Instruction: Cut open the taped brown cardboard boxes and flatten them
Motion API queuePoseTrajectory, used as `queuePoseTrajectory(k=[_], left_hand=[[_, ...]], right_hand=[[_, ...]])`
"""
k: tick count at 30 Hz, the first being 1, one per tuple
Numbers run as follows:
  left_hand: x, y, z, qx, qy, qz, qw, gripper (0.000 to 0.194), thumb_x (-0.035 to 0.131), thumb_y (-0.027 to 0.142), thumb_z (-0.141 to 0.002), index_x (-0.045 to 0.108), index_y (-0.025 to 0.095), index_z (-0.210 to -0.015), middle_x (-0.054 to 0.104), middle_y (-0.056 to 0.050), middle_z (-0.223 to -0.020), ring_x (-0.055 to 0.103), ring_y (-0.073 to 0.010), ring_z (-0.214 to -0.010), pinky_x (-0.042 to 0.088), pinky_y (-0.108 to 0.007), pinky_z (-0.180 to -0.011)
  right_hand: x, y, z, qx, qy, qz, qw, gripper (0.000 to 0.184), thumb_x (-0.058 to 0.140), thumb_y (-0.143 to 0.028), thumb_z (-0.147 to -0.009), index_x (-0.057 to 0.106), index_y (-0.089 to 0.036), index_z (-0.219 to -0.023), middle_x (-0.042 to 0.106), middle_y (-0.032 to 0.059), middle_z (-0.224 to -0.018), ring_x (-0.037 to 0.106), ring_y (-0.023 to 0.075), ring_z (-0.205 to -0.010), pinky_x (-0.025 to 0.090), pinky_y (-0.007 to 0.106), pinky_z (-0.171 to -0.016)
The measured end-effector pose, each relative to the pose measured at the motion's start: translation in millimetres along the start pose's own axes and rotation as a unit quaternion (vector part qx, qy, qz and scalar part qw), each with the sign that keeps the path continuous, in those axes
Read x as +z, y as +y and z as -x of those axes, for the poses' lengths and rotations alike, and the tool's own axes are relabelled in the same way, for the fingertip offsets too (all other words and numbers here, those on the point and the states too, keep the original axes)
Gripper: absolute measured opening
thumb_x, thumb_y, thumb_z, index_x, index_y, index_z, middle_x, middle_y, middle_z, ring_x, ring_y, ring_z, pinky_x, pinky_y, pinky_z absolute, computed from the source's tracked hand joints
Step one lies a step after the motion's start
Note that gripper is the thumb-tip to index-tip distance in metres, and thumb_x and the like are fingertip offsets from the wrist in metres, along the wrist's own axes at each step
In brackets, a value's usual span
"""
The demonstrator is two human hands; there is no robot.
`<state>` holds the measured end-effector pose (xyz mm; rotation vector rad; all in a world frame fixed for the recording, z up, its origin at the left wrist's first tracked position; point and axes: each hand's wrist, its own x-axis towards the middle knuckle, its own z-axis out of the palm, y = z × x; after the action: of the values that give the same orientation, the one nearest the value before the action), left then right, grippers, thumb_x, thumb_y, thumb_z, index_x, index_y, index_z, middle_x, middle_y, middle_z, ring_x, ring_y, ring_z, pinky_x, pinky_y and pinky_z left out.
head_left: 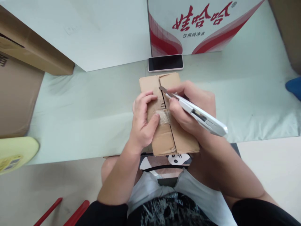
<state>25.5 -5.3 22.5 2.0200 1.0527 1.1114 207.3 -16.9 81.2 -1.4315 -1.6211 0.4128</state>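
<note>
Right hand (203, 100) grips a utility knife (209, 122), blade best held shallow along the seam (172, 135), clear of the left hand (142, 124), whose bent fingers clasp the cardboard box (185, 141) beside it.

Soft, fairly bright, even light fills the view, with only faint shadows in the folds of the pale green cloth (94, 103). The white carton (94, 31) looks washed out and slightly hazy. Fine detail is soft, the right hand (188, 106) slightly blurred, and wide-angle stretching shows toward the edges.
</note>
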Motion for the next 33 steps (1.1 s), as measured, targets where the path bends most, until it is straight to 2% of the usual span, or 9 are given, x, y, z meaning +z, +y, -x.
queuePoseTrajectory(k=[3,11,18,33], left_hand=[[0.2,-0.5,-0.4,-0.001,0.004,-0.003,1.000,0.041,0.049,0.058,-0.103,0.051,0.034,-0.137,0.052,-0.009,-0.152,0.048,-0.0323,-0.145,0.040,-0.056,-0.123],[-1.1,1.6,-1.6,-0.007,0.000,0.007,1.000,0.039,0.051,0.057,-0.102,0.054,0.034,-0.134,0.052,-0.008,-0.151,0.048,-0.0322,-0.145,0.039,-0.056,-0.124],[0.7,1.1,-0.9,-0.007,0.011,0.001,1.000,0.040,0.050,0.059,-0.102,0.054,0.034,-0.132,0.053,-0.008,-0.150,0.049,-0.0329,-0.144,0.040,-0.056,-0.123],[-0.7,-0.1,-1.8,-0.002,0.010,0.007,1.000,0.039,0.051,0.058,-0.102,0.056,0.034,-0.131,0.054,-0.008,-0.149,0.049,-0.0324,-0.143,0.040,-0.056,-0.123]], right_hand=[[0.2,-0.4,0.2,-0.008,0.008,0.000,1.000,0.005,0.061,-0.026,-0.086,0.065,-0.028,-0.089,0.074,-0.0016,-0.077,0.066,0.0168,-0.066,0.050,0.032,-0.065],[-1.2,-2.1,0.9,-0.003,-0.027,0.003,1.000,0.008,0.059,-0.026,-0.084,0.064,-0.030,-0.090,0.074,-0.0027,-0.079,0.066,0.0162,-0.068,0.049,0.030,-0.064],[-0.1,-1.8,0.2,-0.017,0.001,0.005,1.000,0.007,0.060,-0.028,-0.084,0.066,-0.026,-0.087,0.071,-0.0025,-0.071,0.057,0.0134,-0.057,0.042,0.029,-0.059],[-0.3,-3.0,1.6,0.007,-0.010,-0.001,1.000,0.005,0.060,-0.026,-0.083,0.063,-0.028,-0.087,0.069,-0.0023,-0.071,0.061,0.0163,-0.062,0.046,0.032,-0.062]])
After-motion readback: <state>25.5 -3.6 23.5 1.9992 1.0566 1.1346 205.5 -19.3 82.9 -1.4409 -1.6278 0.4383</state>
